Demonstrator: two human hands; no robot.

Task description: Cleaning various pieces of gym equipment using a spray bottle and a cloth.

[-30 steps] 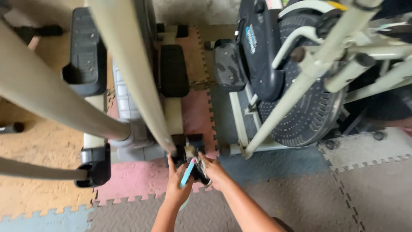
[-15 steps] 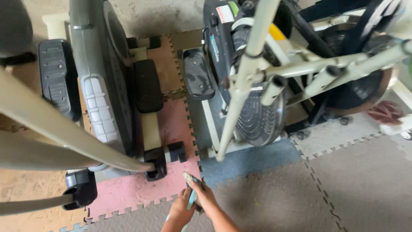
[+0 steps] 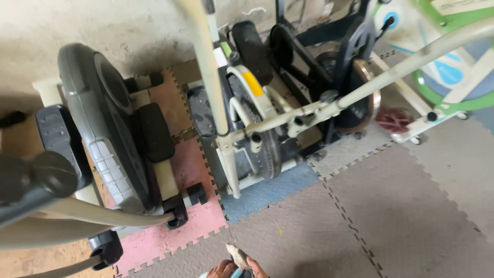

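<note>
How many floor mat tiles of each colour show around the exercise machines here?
Pink mat tiles: 2
Blue mat tile: 1
Brown mat tile: 1
Grey mat tiles: at least 4; far seams are unclear
Total: at least 8

We see foam floor mats (image 3: 401, 216) in grey, pink and blue with toothed interlocking edges, a grey and cream exercise machine (image 3: 110, 139) with black pedals, a black flywheel (image 3: 262, 149) ringed with pale tick marks beside a yellow patch, and a green, white and blue machine (image 3: 453, 67)
</note>
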